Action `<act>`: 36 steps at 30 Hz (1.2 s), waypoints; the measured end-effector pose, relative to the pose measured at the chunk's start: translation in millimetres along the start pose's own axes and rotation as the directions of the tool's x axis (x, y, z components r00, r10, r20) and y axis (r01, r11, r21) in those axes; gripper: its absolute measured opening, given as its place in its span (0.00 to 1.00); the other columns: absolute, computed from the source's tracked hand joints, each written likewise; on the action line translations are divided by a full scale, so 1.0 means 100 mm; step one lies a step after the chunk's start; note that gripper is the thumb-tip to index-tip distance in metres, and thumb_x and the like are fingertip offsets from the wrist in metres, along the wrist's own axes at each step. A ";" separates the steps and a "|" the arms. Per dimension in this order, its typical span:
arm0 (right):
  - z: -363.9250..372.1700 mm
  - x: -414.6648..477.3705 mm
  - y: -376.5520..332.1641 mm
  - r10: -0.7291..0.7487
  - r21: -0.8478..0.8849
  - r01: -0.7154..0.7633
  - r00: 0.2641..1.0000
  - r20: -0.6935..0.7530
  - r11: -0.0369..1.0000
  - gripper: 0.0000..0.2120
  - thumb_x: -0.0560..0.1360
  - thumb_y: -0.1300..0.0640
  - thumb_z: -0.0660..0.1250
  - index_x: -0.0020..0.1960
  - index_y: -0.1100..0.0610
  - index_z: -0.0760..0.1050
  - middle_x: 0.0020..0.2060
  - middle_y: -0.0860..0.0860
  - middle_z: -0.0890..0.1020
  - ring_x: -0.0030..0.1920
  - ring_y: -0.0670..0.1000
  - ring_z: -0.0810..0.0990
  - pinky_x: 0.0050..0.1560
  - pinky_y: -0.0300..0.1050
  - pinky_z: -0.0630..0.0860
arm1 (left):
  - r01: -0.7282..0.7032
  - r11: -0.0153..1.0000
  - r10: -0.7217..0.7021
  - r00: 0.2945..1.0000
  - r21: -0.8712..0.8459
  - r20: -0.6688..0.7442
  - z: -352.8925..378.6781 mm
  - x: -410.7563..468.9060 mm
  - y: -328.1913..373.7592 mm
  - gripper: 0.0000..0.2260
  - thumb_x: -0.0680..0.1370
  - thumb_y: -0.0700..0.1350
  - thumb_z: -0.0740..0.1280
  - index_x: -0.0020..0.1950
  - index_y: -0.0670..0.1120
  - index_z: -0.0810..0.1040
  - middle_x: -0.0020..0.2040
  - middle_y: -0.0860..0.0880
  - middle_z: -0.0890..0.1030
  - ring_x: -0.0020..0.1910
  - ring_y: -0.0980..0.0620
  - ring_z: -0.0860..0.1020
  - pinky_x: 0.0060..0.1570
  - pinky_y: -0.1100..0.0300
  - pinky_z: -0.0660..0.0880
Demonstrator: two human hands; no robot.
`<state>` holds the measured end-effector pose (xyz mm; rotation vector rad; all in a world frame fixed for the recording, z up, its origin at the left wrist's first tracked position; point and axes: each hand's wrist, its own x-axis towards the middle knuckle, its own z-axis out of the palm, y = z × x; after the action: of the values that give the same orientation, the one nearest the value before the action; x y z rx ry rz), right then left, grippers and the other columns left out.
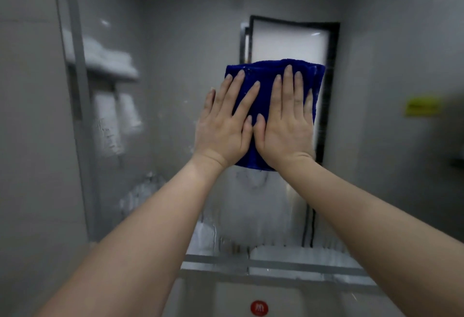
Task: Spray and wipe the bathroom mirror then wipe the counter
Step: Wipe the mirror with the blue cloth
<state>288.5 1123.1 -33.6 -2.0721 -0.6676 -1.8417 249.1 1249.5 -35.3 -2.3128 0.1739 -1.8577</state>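
A dark blue cloth [266, 78] lies flat against the bathroom mirror [175, 65], near its middle. My left hand [223, 125] presses on the cloth's left half with fingers spread. My right hand [286, 125] presses on the right half, thumb beside the left thumb. Both palms are flat on the cloth, not curled around it. Wet streaks and droplets show on the glass below the cloth [251, 211] and at the lower left. The counter is hidden below the frame.
The mirror's metal bottom rail [263, 264] runs across low in the view. Below it sits a round red sticker [259, 308]. Reflected white towels on a rack [110, 65] show at left, a frosted door [288, 45] behind the cloth, a yellow sign [423, 107] at right.
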 end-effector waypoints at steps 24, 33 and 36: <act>0.47 0.23 -1.90 0.016 0.019 -0.016 1.000 -0.003 1.000 0.32 0.76 0.50 0.51 0.75 0.67 0.52 0.74 0.63 0.59 0.75 0.60 0.53 0.73 0.55 0.47 | -0.051 0.998 0.050 0.998 0.042 0.026 -0.50 -0.47 -1.88 0.24 0.79 0.48 0.52 0.75 0.48 0.55 0.75 0.42 0.59 0.75 0.46 0.55 0.72 0.45 0.54; 0.40 0.26 -2.10 0.118 -0.041 -0.115 0.989 0.085 0.993 0.33 0.77 0.50 0.49 0.76 0.67 0.49 0.76 0.63 0.53 0.76 0.61 0.51 0.74 0.55 0.44 | -0.165 0.986 0.165 0.986 0.009 0.034 -0.56 -0.45 -2.10 0.23 0.80 0.50 0.53 0.75 0.48 0.57 0.75 0.44 0.61 0.74 0.47 0.56 0.71 0.46 0.55; 0.43 0.27 -2.27 0.118 -0.052 -0.115 0.990 0.079 0.992 0.33 0.77 0.49 0.50 0.76 0.67 0.50 0.76 0.63 0.54 0.76 0.61 0.51 0.74 0.55 0.45 | -0.162 0.987 0.162 0.987 -0.010 0.012 -0.59 -0.50 -2.25 0.23 0.80 0.49 0.53 0.75 0.49 0.57 0.75 0.44 0.61 0.74 0.47 0.57 0.71 0.47 0.53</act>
<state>209.5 1342.0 -32.8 -2.1781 -0.5155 -1.7323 177.7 1476.2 -24.4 -2.2420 0.3580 -1.7660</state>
